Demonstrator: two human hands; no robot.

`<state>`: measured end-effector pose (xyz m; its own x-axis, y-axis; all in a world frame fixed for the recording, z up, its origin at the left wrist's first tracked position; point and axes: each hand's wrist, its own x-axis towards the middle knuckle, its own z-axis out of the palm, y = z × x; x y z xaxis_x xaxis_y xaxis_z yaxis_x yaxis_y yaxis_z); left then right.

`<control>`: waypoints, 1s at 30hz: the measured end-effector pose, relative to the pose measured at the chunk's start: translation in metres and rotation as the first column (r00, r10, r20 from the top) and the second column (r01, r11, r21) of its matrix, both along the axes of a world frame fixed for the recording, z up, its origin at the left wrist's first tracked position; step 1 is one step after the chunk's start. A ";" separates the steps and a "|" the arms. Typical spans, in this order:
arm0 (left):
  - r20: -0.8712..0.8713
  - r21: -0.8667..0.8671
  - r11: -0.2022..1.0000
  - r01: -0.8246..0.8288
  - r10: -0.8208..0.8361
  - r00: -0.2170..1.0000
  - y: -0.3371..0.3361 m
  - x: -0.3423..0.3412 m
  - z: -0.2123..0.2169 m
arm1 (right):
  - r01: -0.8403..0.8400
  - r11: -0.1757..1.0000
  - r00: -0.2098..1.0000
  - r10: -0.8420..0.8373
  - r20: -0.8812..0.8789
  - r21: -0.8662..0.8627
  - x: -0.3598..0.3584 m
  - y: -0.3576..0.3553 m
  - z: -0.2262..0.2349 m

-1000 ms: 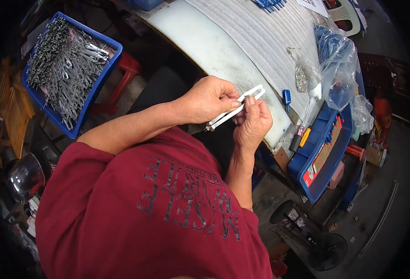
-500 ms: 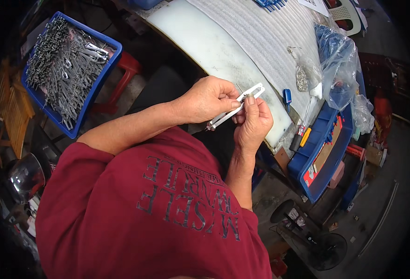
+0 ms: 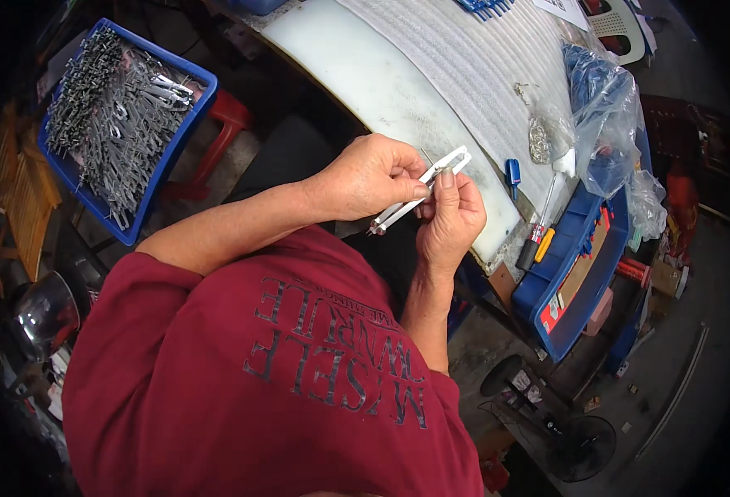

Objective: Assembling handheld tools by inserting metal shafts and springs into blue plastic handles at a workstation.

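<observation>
Both of my hands meet over the near edge of the table, on one slim white two-armed part (image 3: 450, 157) shaped like a long narrow loop. My left hand (image 3: 371, 178) pinches its middle between thumb and fingers. My right hand (image 3: 450, 217) is closed on the same part from the other side, thumb pressed on top. The part slants, its rounded end up and to the right, its other end low and left with small metal bits. A thin pin-like piece sticks up beside my left fingertips. My fingers hide the middle of the part.
At left, a blue bin (image 3: 202, 106) heaped with metal parts stands by a red stool (image 3: 226, 124). On the table lie foam sheeting (image 3: 464, 74), a small blue tool (image 3: 512, 172), a screwdriver (image 3: 534, 240) and clear plastic bags (image 3: 605, 124). A blue tray (image 3: 584, 311) sits at right, a fan (image 3: 580, 447) below.
Hardly anything differs. The white part's lower end has shifted very slightly; both hands keep their hold on it.
</observation>
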<state>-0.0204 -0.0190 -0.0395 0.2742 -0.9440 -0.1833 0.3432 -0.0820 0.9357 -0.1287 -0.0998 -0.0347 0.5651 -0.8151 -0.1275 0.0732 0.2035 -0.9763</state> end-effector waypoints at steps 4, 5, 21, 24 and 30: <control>0.036 0.026 0.999 0.020 -0.021 0.999 -0.001 0.001 0.002 | -0.003 1.000 1.000 0.003 0.006 -0.024 -0.001 0.001 -0.001; 0.030 0.028 0.999 0.024 -0.025 0.999 0.000 0.002 0.002 | -0.005 1.000 1.000 0.006 0.008 -0.025 -0.001 0.001 -0.001; 0.107 0.036 0.997 0.064 -0.068 0.992 0.004 0.003 -0.001 | -0.046 0.998 0.998 0.045 0.034 0.037 -0.003 -0.006 0.004; -0.004 0.074 0.997 0.037 -0.037 0.999 0.006 0.000 0.008 | -0.025 0.999 1.000 0.024 0.019 0.022 -0.002 -0.006 0.004; 0.392 -0.097 0.979 -0.177 0.201 0.898 0.005 -0.014 0.012 | 0.062 0.998 0.997 -0.062 0.048 0.017 0.002 -0.001 0.003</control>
